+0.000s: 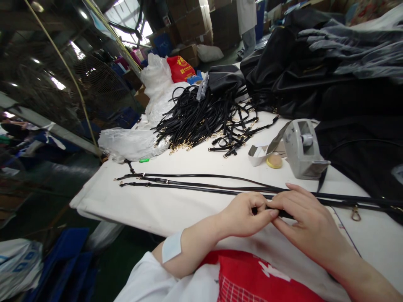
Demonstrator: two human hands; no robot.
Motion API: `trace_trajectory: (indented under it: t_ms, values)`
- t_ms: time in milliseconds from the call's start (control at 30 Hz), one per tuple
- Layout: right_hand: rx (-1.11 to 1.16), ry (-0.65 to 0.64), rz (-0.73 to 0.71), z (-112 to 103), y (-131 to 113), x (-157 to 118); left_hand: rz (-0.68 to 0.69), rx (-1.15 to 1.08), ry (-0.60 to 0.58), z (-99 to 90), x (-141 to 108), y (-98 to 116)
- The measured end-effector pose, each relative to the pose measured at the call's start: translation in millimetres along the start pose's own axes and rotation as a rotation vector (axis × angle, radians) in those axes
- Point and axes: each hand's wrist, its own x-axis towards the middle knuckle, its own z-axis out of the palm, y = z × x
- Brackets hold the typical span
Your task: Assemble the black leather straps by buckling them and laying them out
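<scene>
My left hand is closed, thumb and curled fingers pinching a short black strap near the table's front edge. From the other side my right hand grips the same strap, its fingertips almost meeting my left thumb. Much of the strap is hidden by my fingers. Just beyond the hands, several long thin black straps lie stretched across the table, with small metal clips at their left ends. To the right of my right hand, a gold-coloured snap hook hangs off a strap on the white surface.
A grey tape dispenser stands beyond my right hand, beside a yellow-edged tape roll. Farther back lie a heap of black straps and clear plastic bags. Black material is piled at right. The white table ends at left.
</scene>
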Motion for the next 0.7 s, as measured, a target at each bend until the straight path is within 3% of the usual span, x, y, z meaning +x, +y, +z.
trace_trajectory:
  t_ms: [100,200,333,533,700]
  values:
    - [-0.013,-0.046,-0.017,3,0,-1,-0.065,0.027,-0.064,-0.1,0,-4]
    - [-0.014,-0.069,-0.013,5,-2,-3,0.010,0.012,-0.118,-1.1,0,-3]
    - [0.026,-0.055,0.041,1,-3,-5,0.030,-0.116,-0.080,-7.1,0,5]
    - [0.089,-0.035,0.164,-12,7,-7,-0.088,-0.411,-0.098,-38.2,-5,12]
    - [0.089,-0.020,0.252,-18,16,-11,-0.145,-0.521,0.050,-68.7,-11,3]
